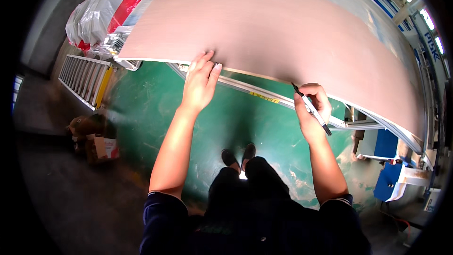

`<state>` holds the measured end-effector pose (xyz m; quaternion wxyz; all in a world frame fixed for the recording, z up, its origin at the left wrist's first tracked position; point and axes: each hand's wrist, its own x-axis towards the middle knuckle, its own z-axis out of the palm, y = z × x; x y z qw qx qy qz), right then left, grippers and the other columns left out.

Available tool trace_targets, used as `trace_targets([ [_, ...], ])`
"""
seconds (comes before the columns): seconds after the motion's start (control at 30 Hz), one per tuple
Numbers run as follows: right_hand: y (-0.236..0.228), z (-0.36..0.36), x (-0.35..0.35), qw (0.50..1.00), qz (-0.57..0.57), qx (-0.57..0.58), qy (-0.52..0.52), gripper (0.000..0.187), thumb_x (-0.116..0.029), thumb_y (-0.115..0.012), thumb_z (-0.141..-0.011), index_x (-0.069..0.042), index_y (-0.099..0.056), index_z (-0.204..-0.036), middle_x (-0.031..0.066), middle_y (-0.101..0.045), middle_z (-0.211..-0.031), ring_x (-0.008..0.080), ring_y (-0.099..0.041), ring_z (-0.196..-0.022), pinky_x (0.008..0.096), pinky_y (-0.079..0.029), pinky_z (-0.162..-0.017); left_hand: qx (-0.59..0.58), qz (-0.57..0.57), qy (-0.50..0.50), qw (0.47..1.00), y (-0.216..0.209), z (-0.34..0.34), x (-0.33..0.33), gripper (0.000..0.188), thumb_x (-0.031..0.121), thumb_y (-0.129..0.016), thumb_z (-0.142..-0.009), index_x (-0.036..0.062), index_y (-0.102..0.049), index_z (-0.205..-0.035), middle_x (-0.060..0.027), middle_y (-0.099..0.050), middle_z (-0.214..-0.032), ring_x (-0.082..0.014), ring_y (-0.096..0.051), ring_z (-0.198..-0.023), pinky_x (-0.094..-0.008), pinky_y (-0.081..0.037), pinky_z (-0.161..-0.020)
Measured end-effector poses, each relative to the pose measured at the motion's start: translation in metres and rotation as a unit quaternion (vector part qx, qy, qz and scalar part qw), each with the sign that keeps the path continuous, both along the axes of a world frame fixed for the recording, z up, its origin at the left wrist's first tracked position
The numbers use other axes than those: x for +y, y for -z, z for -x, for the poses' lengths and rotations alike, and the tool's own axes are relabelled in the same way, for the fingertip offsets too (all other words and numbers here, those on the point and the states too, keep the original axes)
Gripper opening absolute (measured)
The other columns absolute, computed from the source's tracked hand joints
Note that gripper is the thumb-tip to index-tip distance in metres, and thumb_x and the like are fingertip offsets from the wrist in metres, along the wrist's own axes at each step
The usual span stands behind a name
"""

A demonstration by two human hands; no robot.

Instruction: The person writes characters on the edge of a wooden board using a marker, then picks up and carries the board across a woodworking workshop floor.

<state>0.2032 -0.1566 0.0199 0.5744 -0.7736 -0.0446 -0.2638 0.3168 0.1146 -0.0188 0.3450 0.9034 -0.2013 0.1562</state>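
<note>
Dark clothing [269, 224] sits nearest, while the left hand [200, 84], its grip loosely spread, rests on a brownish-pink board [264, 33] and the right hand [322, 107] pinches a black-and-white marker [312, 109], tip at the board's near edge.

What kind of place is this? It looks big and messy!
It looks like a workshop or small factory, though I can't be sure. There's a large flat board above a metal frame, a ladder off to the left, and a green floor with pale smudges.
</note>
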Motion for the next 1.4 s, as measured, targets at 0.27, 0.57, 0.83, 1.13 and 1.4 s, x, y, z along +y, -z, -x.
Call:
trace_targets([
  [0.27, 0.09, -0.056, -0.024, 0.977, 0.108, -0.183, -0.013, 0.022, 0.01, -0.064, -0.075, 0.001, -0.055, -0.093, 0.0149, -0.061, -0.089, 0.0174, -0.056, -0.076, 0.0275, -0.046, -0.071, -0.209, -0.006, 0.005, 0.978, 0.074, -0.02, -0.008, 0.019, 0.014, -0.054, -0.09, -0.0022, -0.058, -0.082, -0.0141, -0.06, -0.129, -0.0337, -0.051, -0.123, -0.0528, -0.024, -0.112],
  [0.57, 0.137, -0.087, -0.04, 0.853, 0.241, -0.463, -0.019, 0.021, 0.008, -0.066, -0.072, 0.002, -0.055, -0.089, 0.0156, -0.062, -0.082, 0.0177, -0.054, -0.067, 0.0262, -0.044, -0.061, -0.396, 0.074, -0.002, 0.915, 0.131, -0.058, -0.02, 0.027, 0.019, -0.044, -0.095, -0.0017, -0.056, -0.081, -0.0145, -0.061, -0.124, -0.027, -0.053, -0.112, -0.0449, -0.025, -0.111],
  [0.83, 0.151, -0.089, -0.038, 0.804, 0.283, -0.522, 0.019, 0.017, 0.008, -0.067, -0.069, 0.001, -0.059, -0.082, 0.0123, -0.063, -0.076, 0.0217, -0.059, -0.069, 0.0313, -0.048, -0.07, -0.476, 0.112, 0.028, 0.872, 0.137, -0.069, -0.021, 0.025, 0.02, -0.049, -0.096, -0.0009, -0.063, -0.099, -0.0075, -0.063, -0.117, -0.0257, -0.053, -0.114, -0.0456, -0.023, -0.111],
  [1.13, 0.152, -0.097, -0.032, 0.795, 0.282, -0.534, 0.063, 0.014, 0.003, -0.068, -0.067, -0.001, -0.059, -0.076, 0.0106, -0.063, -0.072, 0.0234, -0.059, -0.064, 0.032, -0.043, -0.065, -0.445, 0.137, 0.004, 0.885, 0.136, -0.061, -0.025, 0.026, 0.019, -0.048, -0.096, 0.0001, -0.06, -0.083, -0.0077, -0.063, -0.113, -0.0269, -0.052, -0.113, -0.046, -0.024, -0.111],
  [1.4, 0.158, -0.102, -0.027, 0.757, 0.289, -0.577, 0.103, 0.015, 0.002, -0.069, -0.066, -0.004, -0.058, -0.074, 0.0074, -0.061, -0.065, 0.022, -0.059, -0.06, 0.0367, -0.048, -0.076, -0.488, 0.152, -0.025, 0.859, 0.143, -0.074, -0.037, 0.029, 0.021, -0.046, -0.095, 0.0029, -0.055, -0.074, -0.0069, -0.06, -0.116, -0.027, -0.05, -0.112, -0.0493, -0.019, -0.112],
])
